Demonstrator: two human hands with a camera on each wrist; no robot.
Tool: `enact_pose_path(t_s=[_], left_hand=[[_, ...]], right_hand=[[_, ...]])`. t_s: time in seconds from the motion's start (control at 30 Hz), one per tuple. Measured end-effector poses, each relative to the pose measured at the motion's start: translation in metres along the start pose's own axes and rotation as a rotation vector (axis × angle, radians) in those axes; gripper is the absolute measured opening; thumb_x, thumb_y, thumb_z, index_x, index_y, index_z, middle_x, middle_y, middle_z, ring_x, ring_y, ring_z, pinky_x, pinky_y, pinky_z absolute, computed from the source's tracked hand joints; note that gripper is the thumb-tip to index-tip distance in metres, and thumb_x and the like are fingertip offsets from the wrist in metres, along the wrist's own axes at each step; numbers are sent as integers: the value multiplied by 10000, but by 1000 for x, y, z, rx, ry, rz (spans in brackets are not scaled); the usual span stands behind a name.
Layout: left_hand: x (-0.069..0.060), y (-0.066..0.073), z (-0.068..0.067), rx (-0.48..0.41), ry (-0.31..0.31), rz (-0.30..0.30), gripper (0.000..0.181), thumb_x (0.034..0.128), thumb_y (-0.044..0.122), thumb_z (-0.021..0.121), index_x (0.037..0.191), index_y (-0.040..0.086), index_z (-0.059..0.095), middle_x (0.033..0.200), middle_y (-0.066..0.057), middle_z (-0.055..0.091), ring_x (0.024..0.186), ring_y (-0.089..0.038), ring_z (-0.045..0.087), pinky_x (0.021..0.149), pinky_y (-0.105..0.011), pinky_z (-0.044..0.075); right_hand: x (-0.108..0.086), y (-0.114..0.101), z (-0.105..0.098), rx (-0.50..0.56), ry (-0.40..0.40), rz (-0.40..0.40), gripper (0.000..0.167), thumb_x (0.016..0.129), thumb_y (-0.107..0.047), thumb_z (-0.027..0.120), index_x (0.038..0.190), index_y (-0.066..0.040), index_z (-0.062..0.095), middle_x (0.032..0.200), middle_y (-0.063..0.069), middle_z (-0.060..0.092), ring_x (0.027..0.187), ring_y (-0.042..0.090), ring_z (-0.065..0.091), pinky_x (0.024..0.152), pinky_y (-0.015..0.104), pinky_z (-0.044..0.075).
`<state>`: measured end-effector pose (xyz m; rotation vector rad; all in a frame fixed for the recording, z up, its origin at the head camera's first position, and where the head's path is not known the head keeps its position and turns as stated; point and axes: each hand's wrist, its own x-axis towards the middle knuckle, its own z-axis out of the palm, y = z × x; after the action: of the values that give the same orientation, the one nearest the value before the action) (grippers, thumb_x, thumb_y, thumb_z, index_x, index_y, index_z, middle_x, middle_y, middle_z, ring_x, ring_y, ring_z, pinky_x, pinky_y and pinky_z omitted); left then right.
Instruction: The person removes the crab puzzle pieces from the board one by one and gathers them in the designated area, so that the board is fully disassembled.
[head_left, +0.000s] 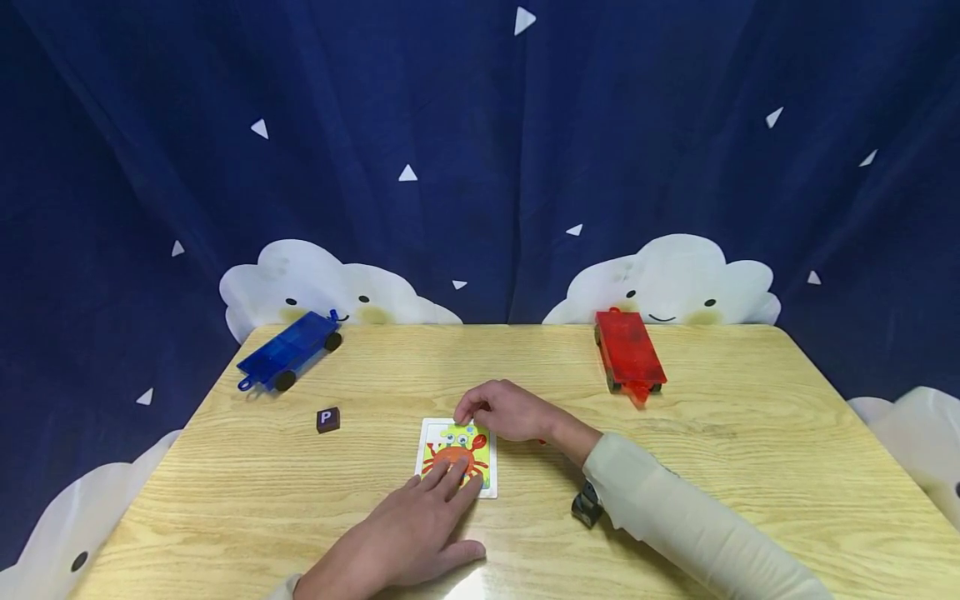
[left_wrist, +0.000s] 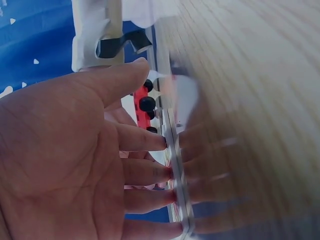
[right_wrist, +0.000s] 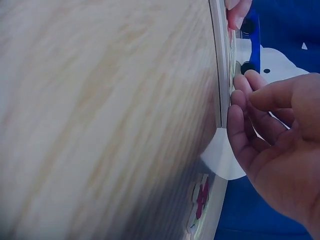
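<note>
On the table lies a small crab picture puzzle (head_left: 453,457) with a white border and a yellow-green background. My left hand (head_left: 420,527) rests its straight fingertips on the lower part of the crab; in the left wrist view, the fingertips (left_wrist: 159,142) meet the board's face. At the puzzle's top edge is my right hand (head_left: 512,412), fingers loosely bent and touching the board. The right wrist view shows no piece between its thumb and fingers (right_wrist: 239,112). A loose puzzle piece (right_wrist: 200,202) with a red mark lies near the right wrist, mostly hidden in the head view.
A blue toy wagon (head_left: 291,350) stands at the back left, a red toy wagon (head_left: 630,348) at the back right. Left of the puzzle sits a dark cube (head_left: 327,419) marked P. A small black device (head_left: 587,504) shows at the right sleeve. Behind the table hangs a blue curtain (head_left: 480,150).
</note>
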<state>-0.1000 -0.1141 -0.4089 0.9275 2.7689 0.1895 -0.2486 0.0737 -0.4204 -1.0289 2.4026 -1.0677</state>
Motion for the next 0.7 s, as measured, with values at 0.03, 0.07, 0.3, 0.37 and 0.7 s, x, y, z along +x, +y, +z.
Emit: enact_pose_path(t_s=[0.03,0.07,0.3,0.37,0.7], left_hand=[[0,0,0,-6,-4,-2,797,990,649,527,1561,97,453,1607,-177,381,1481,-358,337,1060,-583,427],[0,0,0,-12,-7,-3,794,991,643,531,1559,94,455,1606,-179,383,1479,-362,340,1061,-586,425],[1,0,-3,-23,-8,6,785,990,632,546,1548,86,462,1594,-185,398,1472,-370,349,1048,-599,433],[2,0,-4,-26,-10,5,786,989,631,549,1548,86,461,1593,-182,400,1473,-366,349,1048,-602,432],[2,1,-4,-29,-4,7,779,987,614,568,1541,75,466,1588,-187,405,1473,-368,347,1052,-605,426]], right_hand=[[0,0,0,4,0,9,292,987,62,513,1013,-89,762,986,-27,725,941,135,615,887,311,490],[0,-1,0,10,0,19,291,990,56,514,1012,-92,763,984,-31,727,935,130,614,880,310,490],[2,1,1,26,7,58,299,988,46,503,1013,-97,764,965,-42,730,905,111,620,858,291,492],[2,0,1,28,8,58,298,987,49,502,1010,-93,763,959,-37,730,903,119,625,854,289,493],[1,-8,-2,43,2,52,260,995,35,523,1032,-71,757,970,4,726,895,169,640,830,307,499]])
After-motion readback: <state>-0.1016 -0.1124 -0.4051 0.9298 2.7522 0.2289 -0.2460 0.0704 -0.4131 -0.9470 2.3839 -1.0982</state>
